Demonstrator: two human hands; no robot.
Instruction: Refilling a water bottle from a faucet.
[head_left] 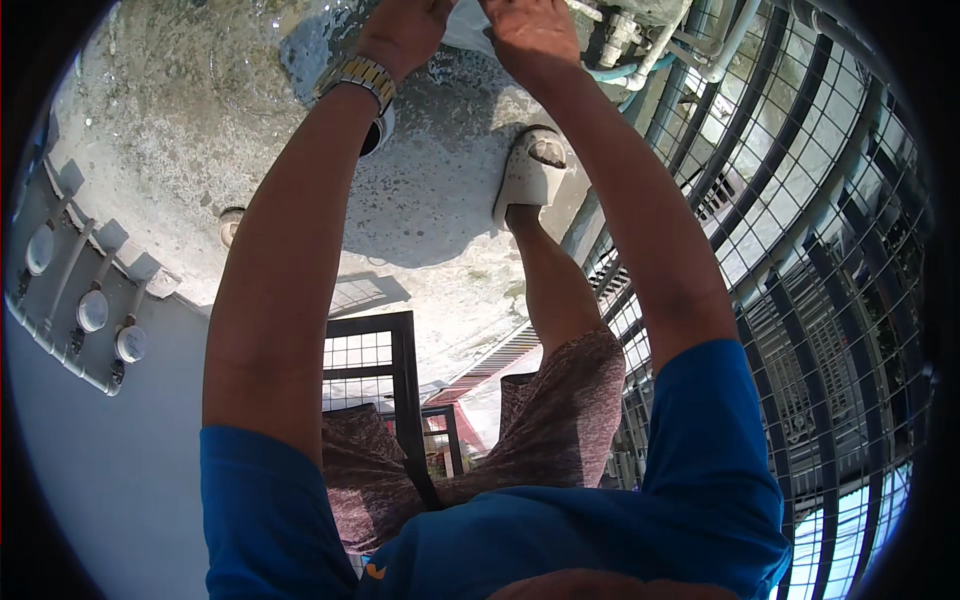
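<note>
Both arms stretch forward to the upper edge of the head view, where the fingers are mostly cut off. My left hand, with a metal-banded wristwatch on its wrist, is on one side of a pale, shiny, translucent thing. My right hand is on the other side, close against it. Whether this is a plastic item or water I cannot tell, nor whether either hand grips it. Under my left wrist shows part of a round, white-rimmed thing with a dark middle.
Wet concrete floor lies below, with my light slide sandal on it. Pipes with a valve stand right of my right hand. Metal bars and mesh line the right side. Capped pipes run along the left wall.
</note>
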